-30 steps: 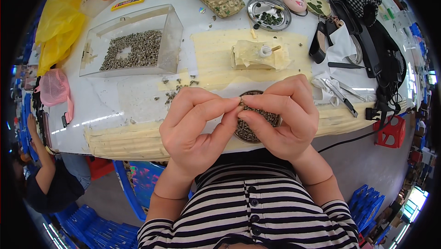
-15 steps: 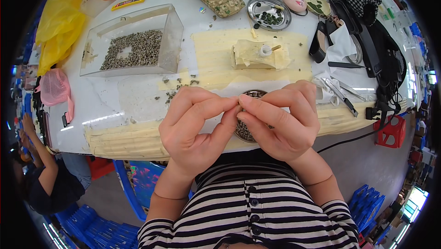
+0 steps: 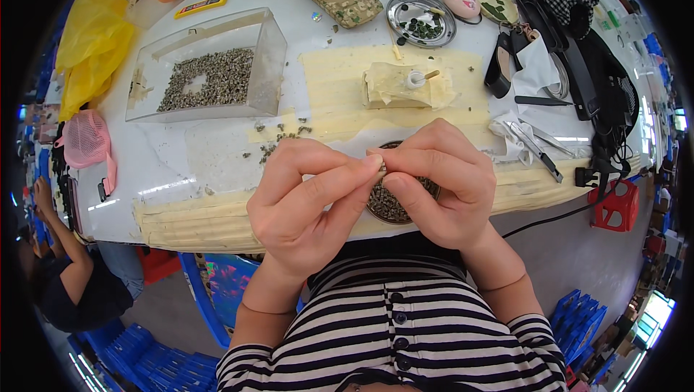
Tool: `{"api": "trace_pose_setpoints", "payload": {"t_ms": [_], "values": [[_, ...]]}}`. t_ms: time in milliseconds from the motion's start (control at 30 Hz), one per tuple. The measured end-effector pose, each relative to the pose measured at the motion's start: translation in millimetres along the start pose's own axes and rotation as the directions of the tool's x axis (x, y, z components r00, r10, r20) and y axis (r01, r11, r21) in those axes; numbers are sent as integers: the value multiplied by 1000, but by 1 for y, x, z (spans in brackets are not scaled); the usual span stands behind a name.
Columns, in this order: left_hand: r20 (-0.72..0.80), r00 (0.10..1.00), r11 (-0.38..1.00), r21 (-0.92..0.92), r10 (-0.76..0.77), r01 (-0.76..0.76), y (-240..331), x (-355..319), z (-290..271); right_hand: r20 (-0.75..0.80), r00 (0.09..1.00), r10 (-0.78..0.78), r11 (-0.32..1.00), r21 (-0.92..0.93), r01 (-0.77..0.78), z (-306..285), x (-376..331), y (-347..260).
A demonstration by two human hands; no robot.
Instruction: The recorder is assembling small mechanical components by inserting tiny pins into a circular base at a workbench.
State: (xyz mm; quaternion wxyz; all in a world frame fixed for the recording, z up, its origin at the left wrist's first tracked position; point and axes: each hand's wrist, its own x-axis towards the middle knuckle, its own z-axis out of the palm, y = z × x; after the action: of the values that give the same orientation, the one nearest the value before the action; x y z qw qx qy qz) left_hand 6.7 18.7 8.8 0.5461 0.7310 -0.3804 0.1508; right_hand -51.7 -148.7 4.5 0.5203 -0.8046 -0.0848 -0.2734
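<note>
My left hand (image 3: pixel 307 200) and my right hand (image 3: pixel 437 179) meet fingertip to fingertip above the table's near edge. Between the thumbs and forefingers they pinch one small metal part (image 3: pixel 382 168), mostly hidden by the fingers. Right under the hands sits a round dish (image 3: pixel 387 204) filled with several small dark metal parts, partly covered by my right hand. A few loose parts (image 3: pixel 278 139) lie scattered on the table just beyond my left hand.
A clear plastic box (image 3: pixel 210 74) of small metal parts stands at the back left. A taped block (image 3: pixel 405 87) sits on the yellowish mat, with a metal plate (image 3: pixel 421 19), tweezers (image 3: pixel 535 147) and black straps (image 3: pixel 600 95) to the right. Another person (image 3: pixel 65 283) sits lower left.
Both hands have stayed together over the dish. The fingers have shifted slightly around the small part; nothing else on the table has moved.
</note>
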Motion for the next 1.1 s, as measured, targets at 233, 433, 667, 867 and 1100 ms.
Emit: {"api": "trace_pose_setpoints", "payload": {"t_ms": [233,433,667,867,1100], "values": [[20,999,999,10,39,-39,-1,0,0,28,995,97,986,136,-100,-1,1,0],[-5,1000,1000,5,17,-17,-1,0,3,42,986,164,967,188,-169,-3,2,-1],[-20,999,996,84,-34,36,1,-1,5,-109,988,-110,988,-122,97,1,0,1],[-39,996,997,29,-76,77,0,-3,4,-103,982,-160,971,-196,137,3,-1,2],[-10,999,998,-26,-52,52,0,-1,1,-72,996,-49,990,-134,39,5,0,-1]]}}
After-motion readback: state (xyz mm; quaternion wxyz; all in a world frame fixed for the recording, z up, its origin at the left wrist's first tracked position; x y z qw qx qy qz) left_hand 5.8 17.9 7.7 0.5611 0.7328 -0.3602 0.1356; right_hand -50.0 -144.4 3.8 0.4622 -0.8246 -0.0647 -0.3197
